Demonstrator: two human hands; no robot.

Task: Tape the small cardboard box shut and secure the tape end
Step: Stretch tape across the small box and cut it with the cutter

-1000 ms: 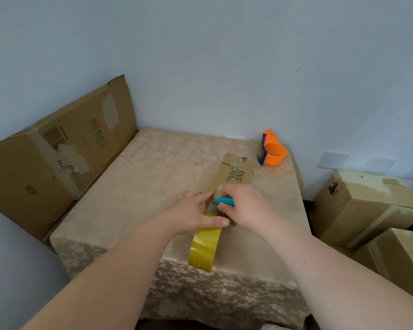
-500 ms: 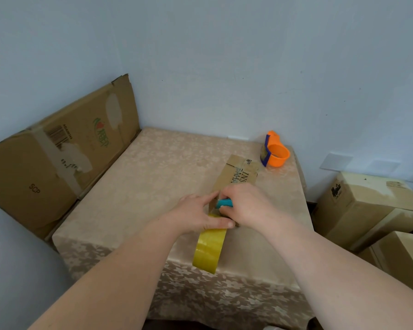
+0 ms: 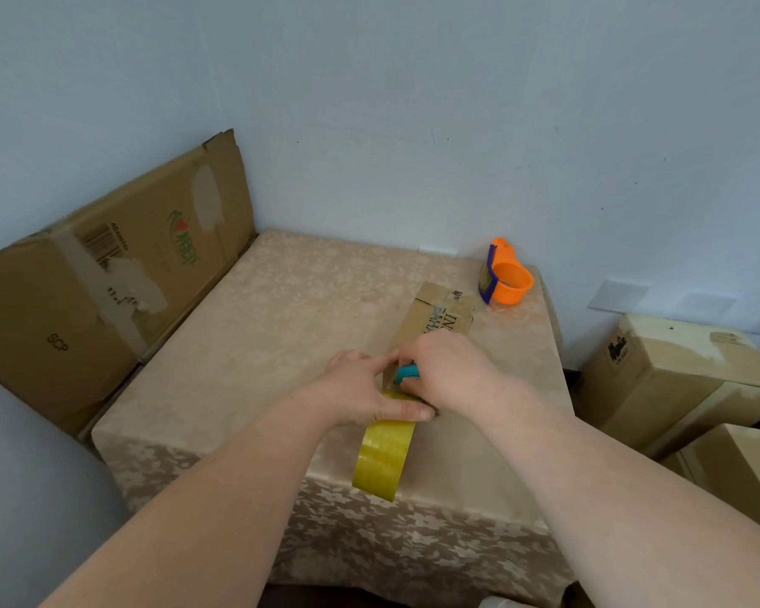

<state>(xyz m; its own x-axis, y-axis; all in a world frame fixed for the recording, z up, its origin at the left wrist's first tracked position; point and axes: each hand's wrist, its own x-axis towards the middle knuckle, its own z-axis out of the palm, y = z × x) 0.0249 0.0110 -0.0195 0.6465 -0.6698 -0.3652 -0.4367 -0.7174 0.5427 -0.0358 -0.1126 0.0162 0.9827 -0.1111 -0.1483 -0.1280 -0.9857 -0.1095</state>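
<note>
A small flat cardboard box (image 3: 439, 315) with black print lies on the table, its near end covered by both hands. My left hand (image 3: 360, 390) grips a yellow tape roll (image 3: 385, 458) that hangs at the box's near end, thumb across the top of the roll. My right hand (image 3: 450, 366) is closed on a small teal tool (image 3: 406, 373), held right at the tape between roll and box. The strip of tape itself is mostly hidden under my fingers.
The table carries a beige flowered cloth (image 3: 255, 344). An orange tape dispenser (image 3: 505, 278) stands at the far right corner. A large flattened carton (image 3: 97, 278) leans on the left wall. Cardboard boxes (image 3: 676, 375) sit on the floor at the right.
Both hands stay at the box's near end, the view has shifted slightly. The hands have closed in a little tighter around the teal tool and roll.
</note>
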